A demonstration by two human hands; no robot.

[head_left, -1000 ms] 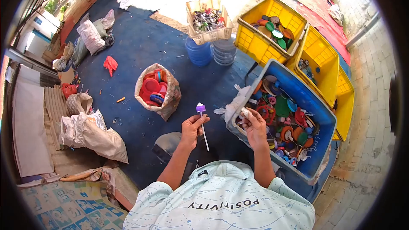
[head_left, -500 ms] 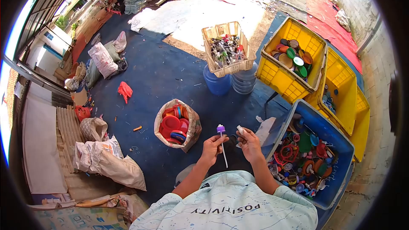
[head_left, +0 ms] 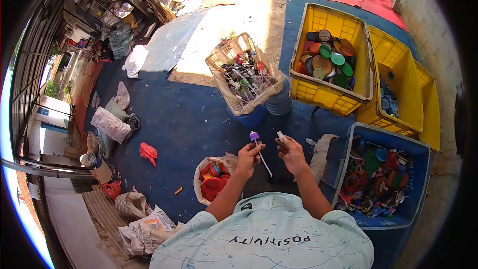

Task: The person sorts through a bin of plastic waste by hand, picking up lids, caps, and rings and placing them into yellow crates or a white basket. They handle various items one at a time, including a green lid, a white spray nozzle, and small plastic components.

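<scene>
Pinched in my left hand [head_left: 247,158] is a pump dispenser top [head_left: 254,136] with a purple collar and a long white dip tube slanting down to the right. My right hand [head_left: 293,155] is closed on a small whitish plastic piece [head_left: 281,136], whose exact kind I cannot make out. The two hands are held apart in front of my chest. Below and left of my left hand stands a sack [head_left: 230,159] filled with red and other coloured lids [head_left: 212,185]. To the right of my right hand is a blue crate [head_left: 423,189] holding mixed plastic caps [head_left: 368,182].
Ahead, a cream basket [head_left: 219,69] of pump tops rests on a blue bucket [head_left: 249,118] beside a clear bottle [head_left: 279,100]. Yellow crates [head_left: 323,97] with lids stand at the right. Stuffed sacks [head_left: 110,124] and a red bag [head_left: 148,153] lie at the left.
My view has turned, so the basket and the crates sit differently in the picture. Both hands keep their hold, and the dip tube now slants more to the right.
</scene>
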